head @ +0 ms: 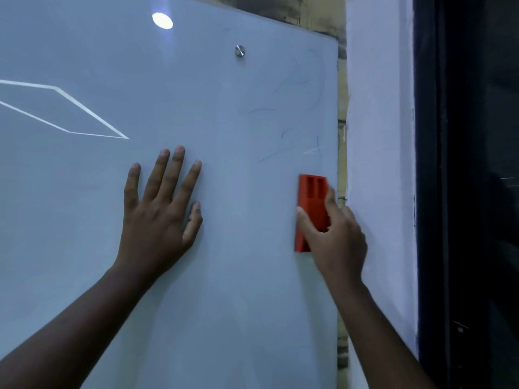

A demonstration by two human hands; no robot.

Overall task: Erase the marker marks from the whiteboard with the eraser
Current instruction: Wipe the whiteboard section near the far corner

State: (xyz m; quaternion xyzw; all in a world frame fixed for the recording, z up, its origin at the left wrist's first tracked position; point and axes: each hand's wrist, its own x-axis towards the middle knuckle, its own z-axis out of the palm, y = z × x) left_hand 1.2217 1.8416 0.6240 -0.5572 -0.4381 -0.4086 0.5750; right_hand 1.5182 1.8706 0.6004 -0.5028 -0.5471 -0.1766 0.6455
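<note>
Gripping the red eraser (310,211) against the whiteboard (224,276) near its right edge, the right hand (334,237) sits below faint, illegible blue marker marks (297,113); the left hand (160,209) presses flat, fingers spread.

Left hand (160,211) lies flat on the whiteboard (168,304). Right hand (334,240) holds the eraser (310,203) near its right edge, below marker marks (297,141).

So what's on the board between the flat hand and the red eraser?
Nothing: in the head view, just bare whiteboard lies between the left hand and the eraser.
</note>
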